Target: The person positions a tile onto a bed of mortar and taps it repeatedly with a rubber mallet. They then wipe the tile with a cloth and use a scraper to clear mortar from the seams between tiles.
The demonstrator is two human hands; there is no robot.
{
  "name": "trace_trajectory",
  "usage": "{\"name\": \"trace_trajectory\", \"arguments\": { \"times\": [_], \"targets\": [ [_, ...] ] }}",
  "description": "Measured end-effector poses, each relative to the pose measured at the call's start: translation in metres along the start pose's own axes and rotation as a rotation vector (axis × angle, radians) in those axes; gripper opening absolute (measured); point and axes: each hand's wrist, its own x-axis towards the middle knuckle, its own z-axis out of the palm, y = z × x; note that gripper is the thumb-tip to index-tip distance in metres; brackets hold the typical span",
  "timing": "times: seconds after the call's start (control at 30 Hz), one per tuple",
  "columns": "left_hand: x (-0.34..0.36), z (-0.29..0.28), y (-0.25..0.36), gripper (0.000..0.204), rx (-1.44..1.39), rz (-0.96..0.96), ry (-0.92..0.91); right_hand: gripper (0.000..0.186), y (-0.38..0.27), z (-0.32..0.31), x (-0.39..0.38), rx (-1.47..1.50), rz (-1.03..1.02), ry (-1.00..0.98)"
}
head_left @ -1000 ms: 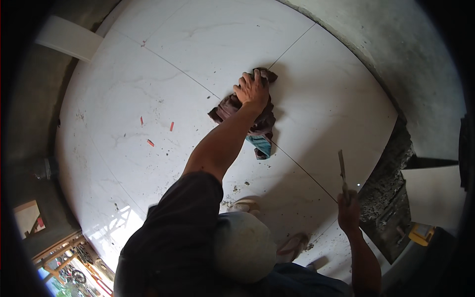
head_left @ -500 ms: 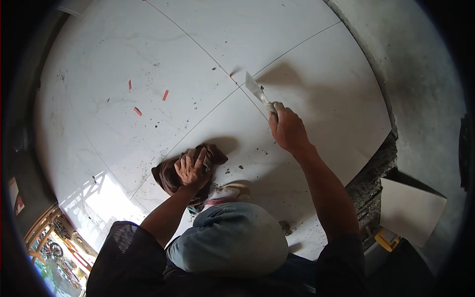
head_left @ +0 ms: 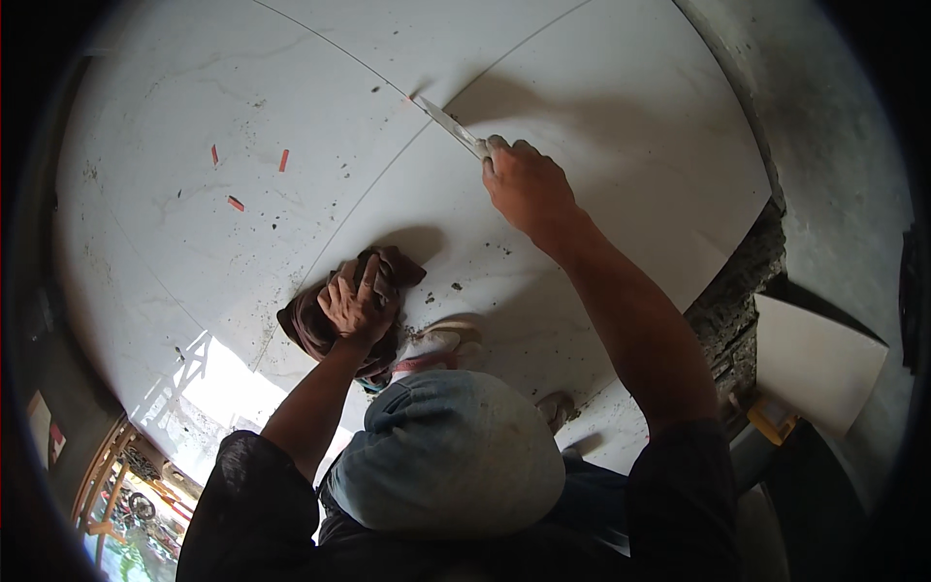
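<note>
My right hand [head_left: 529, 189] is closed around the handle of a putty knife [head_left: 451, 124]. Its thin blade, seen nearly edge-on, lies over the dark joint between large white floor tiles [head_left: 543, 262], by the spot where two joints cross. A small reddish bit sits at the blade's tip. Nearer to me, my left hand [head_left: 354, 308] presses on a crumpled brown cloth [head_left: 308, 322], fingers curled into its folds. The cloth rests on the tiles just left of my shoe [head_left: 456, 338]. Part of the handle is hidden by my right fingers.
Red strips [head_left: 284, 160] and dark crumbs [head_left: 456, 287] are scattered over the tiles. A rough broken gap [head_left: 737, 276] runs along the right edge beside grey concrete. There, a pale tile piece [head_left: 819, 354] leans near a yellow object [head_left: 772, 417]. My bent knee [head_left: 456, 456] is in front.
The putty knife has shifted left across the joint crossing, and its blade has turned from broadside to nearly edge-on. My left hand stays on the cloth. The whole view has shifted slightly.
</note>
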Motion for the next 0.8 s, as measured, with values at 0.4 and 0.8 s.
{"name": "trace_trajectory", "arguments": {
  "times": [0.4, 0.8],
  "targets": [
    [0.001, 0.015, -0.008, 0.075, 0.266, -0.105, -0.027, 0.023, 0.131, 0.033, -0.214, -0.048, 0.239, -0.205],
    [0.009, 0.010, 0.005, 0.056, 0.154, 0.096, 0.194, 0.023, 0.286, 0.061, -0.454, 0.017, 0.295, -0.169]
  ]
}}
